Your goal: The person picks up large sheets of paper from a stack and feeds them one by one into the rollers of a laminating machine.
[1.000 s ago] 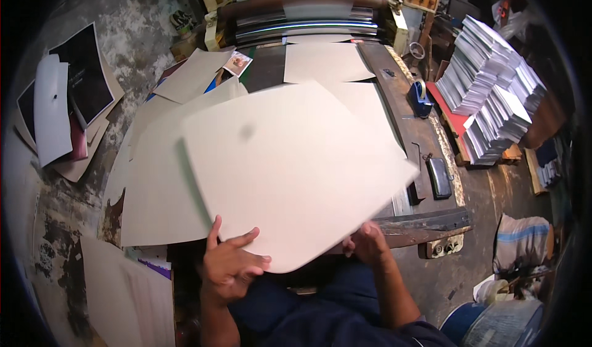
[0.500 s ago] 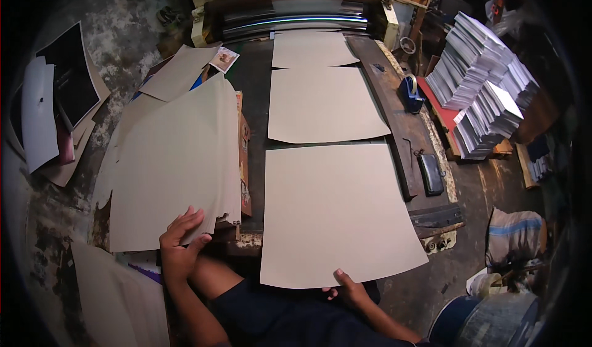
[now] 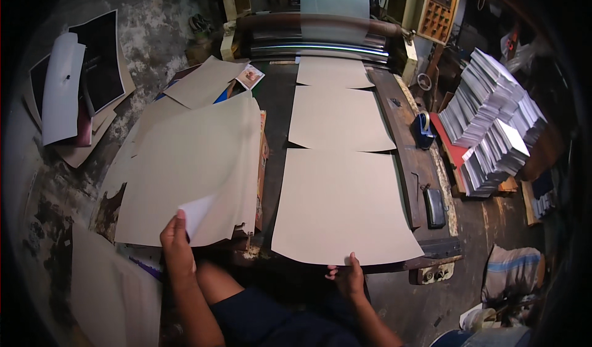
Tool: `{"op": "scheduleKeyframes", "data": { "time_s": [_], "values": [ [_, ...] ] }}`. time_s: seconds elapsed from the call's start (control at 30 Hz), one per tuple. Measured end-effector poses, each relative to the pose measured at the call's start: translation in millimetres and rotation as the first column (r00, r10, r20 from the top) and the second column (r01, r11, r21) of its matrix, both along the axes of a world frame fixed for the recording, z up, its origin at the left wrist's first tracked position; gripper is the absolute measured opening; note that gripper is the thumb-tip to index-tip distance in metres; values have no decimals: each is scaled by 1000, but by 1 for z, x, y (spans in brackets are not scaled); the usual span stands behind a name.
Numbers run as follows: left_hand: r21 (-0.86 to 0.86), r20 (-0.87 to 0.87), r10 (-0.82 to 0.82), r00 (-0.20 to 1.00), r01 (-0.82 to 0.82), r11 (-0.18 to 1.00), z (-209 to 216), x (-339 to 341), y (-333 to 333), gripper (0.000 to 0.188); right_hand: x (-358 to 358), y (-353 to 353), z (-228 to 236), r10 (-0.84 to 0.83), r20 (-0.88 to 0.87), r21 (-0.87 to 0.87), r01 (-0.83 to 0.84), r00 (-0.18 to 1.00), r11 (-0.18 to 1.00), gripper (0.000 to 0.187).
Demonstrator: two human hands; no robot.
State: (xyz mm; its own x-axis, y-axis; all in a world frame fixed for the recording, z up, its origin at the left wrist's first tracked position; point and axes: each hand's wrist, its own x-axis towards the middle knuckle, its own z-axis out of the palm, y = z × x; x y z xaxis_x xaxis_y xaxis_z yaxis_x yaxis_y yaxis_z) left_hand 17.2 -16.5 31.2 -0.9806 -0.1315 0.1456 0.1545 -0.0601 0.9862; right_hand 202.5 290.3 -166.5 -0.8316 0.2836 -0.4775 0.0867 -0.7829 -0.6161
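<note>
Three beige sheets [image 3: 340,122] lie end to end in a single row on the dark table [image 3: 277,110]: the farthest sheet [image 3: 333,73] reaches the shiny rollers [image 3: 317,53], the middle sheet [image 3: 339,116] follows, and the nearest sheet [image 3: 344,205] runs down to the table's near edge. The right grip [image 3: 349,280] grasps this nearest sheet by its near edge, one thumb at the edge's top and fingers below. To the left rests one pile of beige sheets [image 3: 250,193], layered too tightly to count. The left grip [image 3: 177,243] pinches one corner of the pile's top sheet [image 3: 179,156], which is turned up so that its white underside shows. One loose sheet [image 3: 205,82] and one small picture card [image 3: 251,76] lie at the pile's far end. Right of the row sit one blue tape dispenser [image 3: 423,134], one black case [image 3: 435,208] and one thin bent rod [image 3: 414,194]. Farther right are at least two stacks of white paper [image 3: 484,100] and one striped sack [image 3: 512,274]
</note>
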Motion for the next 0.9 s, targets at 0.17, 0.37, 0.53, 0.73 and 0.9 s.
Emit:
{"op": "scheduleKeyframes", "data": {
  "time_s": [0.17, 0.37, 0.53, 0.73, 0.9],
  "values": [
    [-279, -222, 201, 954, -259, 925, -5, 18, 18, 36, -3, -15, 0, -122, 15, 99, 120, 992, 988, 48],
    [-513, -472, -207, 857, -77, 855, 14, 49, 38, 34, 5, -14, 33, -215, 48, 87, 210, 975, 974, 65],
    [-590, -429, -611, 665, 306, 747, 23, 61, 43, 29, 0, 8, 82, 39, -278, 52, -26, 960, 998, 69],
    [-717, -186, -892, 411, 565, 409, 42, 75, 73, 20, 8, 14, 70, 72, -9, 187, -69, 997, 980, 43],
    [-834, -404, -913, 65, 384, 396, 113, 95, 127, 21, 46, -3, 48, 131, 150, 53, -141, 980, 989, 38]
  ]
}}
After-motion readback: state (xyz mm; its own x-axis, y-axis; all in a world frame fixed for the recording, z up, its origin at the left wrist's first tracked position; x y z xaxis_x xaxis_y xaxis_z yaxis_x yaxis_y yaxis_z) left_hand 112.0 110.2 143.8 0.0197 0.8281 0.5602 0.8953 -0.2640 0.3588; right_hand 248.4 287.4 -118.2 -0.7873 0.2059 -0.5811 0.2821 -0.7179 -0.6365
